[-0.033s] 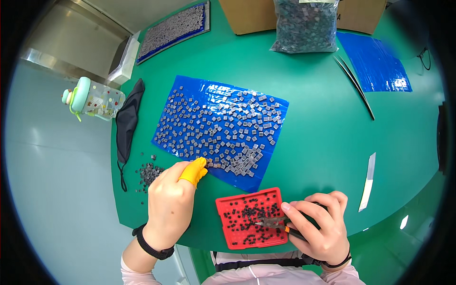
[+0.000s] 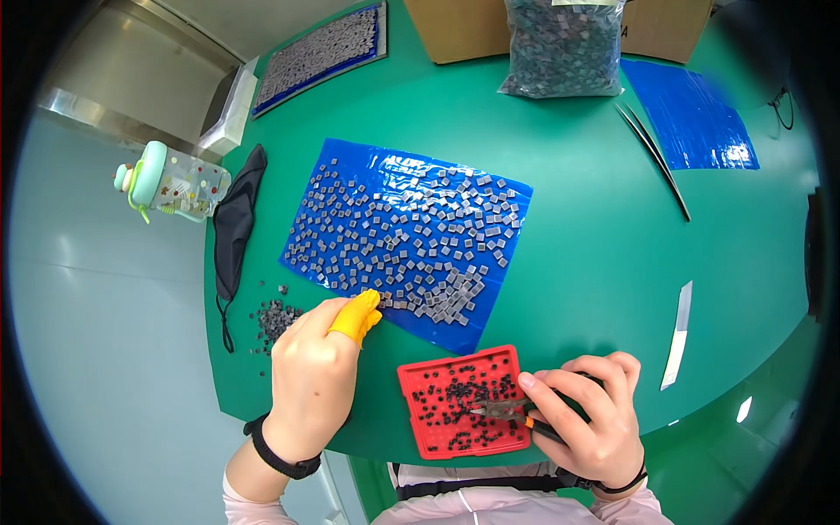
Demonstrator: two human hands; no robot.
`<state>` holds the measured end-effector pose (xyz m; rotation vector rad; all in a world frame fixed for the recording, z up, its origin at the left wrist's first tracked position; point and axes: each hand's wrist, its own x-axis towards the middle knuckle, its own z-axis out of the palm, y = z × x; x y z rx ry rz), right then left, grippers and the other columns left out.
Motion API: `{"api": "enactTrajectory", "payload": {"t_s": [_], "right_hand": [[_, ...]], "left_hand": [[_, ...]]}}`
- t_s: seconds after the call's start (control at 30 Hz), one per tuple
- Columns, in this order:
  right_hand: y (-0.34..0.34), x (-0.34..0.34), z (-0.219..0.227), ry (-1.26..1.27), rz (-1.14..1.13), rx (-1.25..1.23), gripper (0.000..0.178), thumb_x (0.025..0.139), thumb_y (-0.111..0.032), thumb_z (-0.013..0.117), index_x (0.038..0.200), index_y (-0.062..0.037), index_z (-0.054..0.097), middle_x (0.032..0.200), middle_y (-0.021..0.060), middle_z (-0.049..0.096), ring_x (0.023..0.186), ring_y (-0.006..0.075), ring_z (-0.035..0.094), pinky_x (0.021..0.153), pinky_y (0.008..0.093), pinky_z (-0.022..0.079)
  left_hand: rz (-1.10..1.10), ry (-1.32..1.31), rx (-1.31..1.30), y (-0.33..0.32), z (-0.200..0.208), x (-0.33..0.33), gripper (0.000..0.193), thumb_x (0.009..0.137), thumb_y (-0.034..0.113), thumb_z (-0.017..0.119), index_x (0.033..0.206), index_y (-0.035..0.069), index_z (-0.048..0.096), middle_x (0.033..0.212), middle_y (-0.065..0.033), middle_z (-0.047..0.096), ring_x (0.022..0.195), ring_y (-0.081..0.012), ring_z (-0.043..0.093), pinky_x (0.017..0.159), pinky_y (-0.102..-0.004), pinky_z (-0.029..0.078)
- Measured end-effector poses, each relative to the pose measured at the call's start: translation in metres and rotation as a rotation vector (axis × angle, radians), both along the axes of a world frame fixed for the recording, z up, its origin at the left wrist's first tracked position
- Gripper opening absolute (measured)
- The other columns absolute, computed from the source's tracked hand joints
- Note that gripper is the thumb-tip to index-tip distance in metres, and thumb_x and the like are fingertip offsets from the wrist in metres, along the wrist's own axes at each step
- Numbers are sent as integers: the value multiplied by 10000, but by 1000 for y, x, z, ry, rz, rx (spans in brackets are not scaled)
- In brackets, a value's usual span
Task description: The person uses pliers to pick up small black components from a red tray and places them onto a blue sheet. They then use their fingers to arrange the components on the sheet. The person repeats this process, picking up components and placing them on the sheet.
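Note:
My left hand (image 2: 317,372), a yellow finger cot (image 2: 356,318) on one finger, is closed at the near edge of a blue sheet (image 2: 472,337). Its fingertips are pressed together beside small grey square pieces (image 2: 451,297) that cover the sheet; whatever lies between them is hidden. My right hand (image 2: 595,416) is wrapped around small pliers (image 2: 503,409) with dark, orange-marked handles. Their metal jaws point left over a shallow red tray (image 2: 404,385) holding many tiny black parts (image 2: 464,389).
Dark grey bits (image 2: 276,319) lie left of my left hand, near a black mask (image 2: 234,227) and a bottle (image 2: 192,184). Tweezers (image 2: 656,162), a white strip (image 2: 676,346) and another blue sheet (image 2: 691,118) are on the right. A bag of pieces (image 2: 564,52) stands at the back by cardboard boxes (image 2: 459,31).

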<state>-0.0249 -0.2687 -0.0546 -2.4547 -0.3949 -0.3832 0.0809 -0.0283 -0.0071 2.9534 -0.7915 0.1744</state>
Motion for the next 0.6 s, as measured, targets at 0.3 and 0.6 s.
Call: {"api": "enactTrajectory", "payload": {"t_s": [0.3,0.6], "right_hand": [[-1,2,3,-3,-19,-10,582,543,-65,758,1119,-97,680,1027,26,633,891,254,545,782,450,357],[4,3,3,-11,-28,-49,583,526,-64,734,1107,-66,677,997,49,634,863,260,550,772,448,355]], "left_hand": [[417,32,-202,23,26,-45,250,691,-100,752,923,-10,733,831,-102,695,635,-174,641,562,-261,512],[541,139,-336,46,-2,-67,229,696,-68,772,912,-4,733,792,-84,665,602,-147,589,551,-241,471]]}}
